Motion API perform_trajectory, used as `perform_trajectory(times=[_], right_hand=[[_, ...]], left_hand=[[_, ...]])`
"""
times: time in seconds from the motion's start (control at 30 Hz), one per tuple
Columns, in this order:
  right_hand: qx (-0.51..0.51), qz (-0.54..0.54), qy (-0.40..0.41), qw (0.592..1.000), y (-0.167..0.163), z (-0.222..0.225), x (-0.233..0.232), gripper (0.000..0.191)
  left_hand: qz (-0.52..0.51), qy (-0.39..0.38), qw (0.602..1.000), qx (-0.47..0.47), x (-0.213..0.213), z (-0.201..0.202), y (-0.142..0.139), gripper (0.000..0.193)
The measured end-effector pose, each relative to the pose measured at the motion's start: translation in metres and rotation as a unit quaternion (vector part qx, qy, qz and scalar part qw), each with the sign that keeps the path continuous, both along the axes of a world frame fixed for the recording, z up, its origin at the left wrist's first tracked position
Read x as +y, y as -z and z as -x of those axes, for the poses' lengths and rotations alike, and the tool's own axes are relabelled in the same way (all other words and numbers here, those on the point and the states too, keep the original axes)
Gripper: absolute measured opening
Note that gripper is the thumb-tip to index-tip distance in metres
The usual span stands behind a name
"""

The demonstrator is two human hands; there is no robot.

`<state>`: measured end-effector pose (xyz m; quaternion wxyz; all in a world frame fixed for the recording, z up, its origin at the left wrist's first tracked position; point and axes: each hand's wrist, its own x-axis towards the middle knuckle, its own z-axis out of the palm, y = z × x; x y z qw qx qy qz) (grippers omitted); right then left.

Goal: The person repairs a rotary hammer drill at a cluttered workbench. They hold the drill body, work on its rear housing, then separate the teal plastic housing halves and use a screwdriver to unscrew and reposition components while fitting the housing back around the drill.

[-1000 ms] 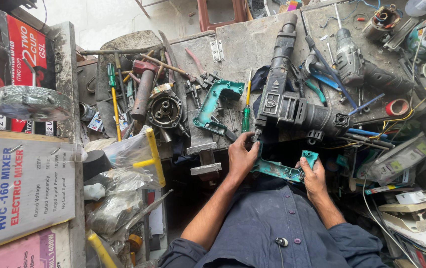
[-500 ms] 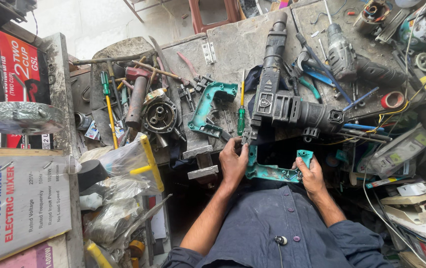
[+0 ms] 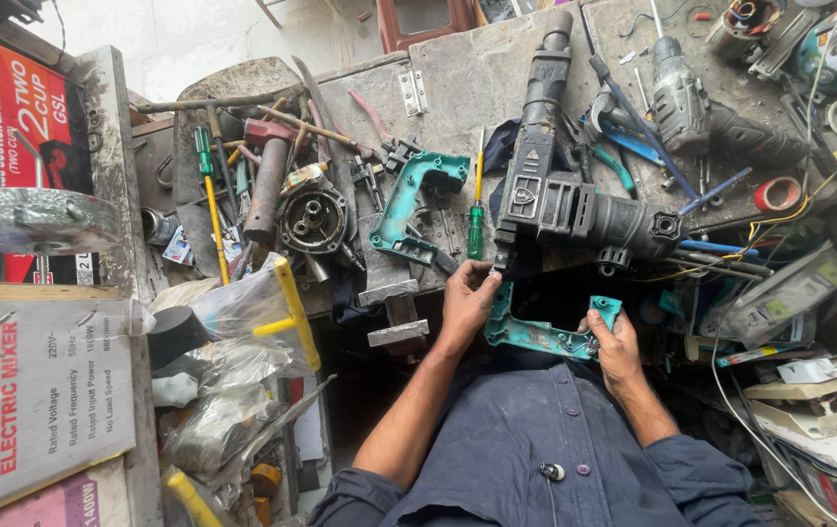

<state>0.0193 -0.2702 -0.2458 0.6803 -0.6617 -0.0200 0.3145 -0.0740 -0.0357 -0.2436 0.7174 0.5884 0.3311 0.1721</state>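
At centre frame, little has changed from half a second ago: both hands stay on the teal handle shell (image 3: 535, 335) of the big black hammer drill (image 3: 574, 210), which lies across the counter (image 3: 467, 83) as before. Left hand (image 3: 464, 304) is curled around the shell's left end, fingers closed on it just below the drill body. Right hand (image 3: 615, 349) clamps the shell's right end, thumb on top. A green-handled screwdriver (image 3: 475, 226) rests just left of the drill, beside a second teal shell (image 3: 408, 200).
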Motion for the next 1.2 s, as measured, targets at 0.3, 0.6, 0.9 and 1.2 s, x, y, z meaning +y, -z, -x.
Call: perform_trajectory(times=[0.3,0.6,0.9,1.2], right_hand=[[0.033,0.014,0.01,0.999,0.0,0.005,0.001,0.018],[0.041,0.019,0.031,0.998,0.004,0.011,0.009,0.017],[0.023,-0.003,0.064,0.998,0.01,0.013,0.017,0.017],[-0.004,0.039,0.08,0.996,0.003,0.01,0.025,0.015]], left_hand=[[0.127,-0.018,0.992,-0.002,0.003,-0.003,0.003,0.016],[0.179,-0.015,0.984,0.003,0.012,-0.004,0.002,0.013],[0.127,-0.022,0.992,0.006,0.011,-0.004,0.002,0.008],[-0.058,-0.026,0.996,0.069,0.006,-0.017,-0.027,0.03]])
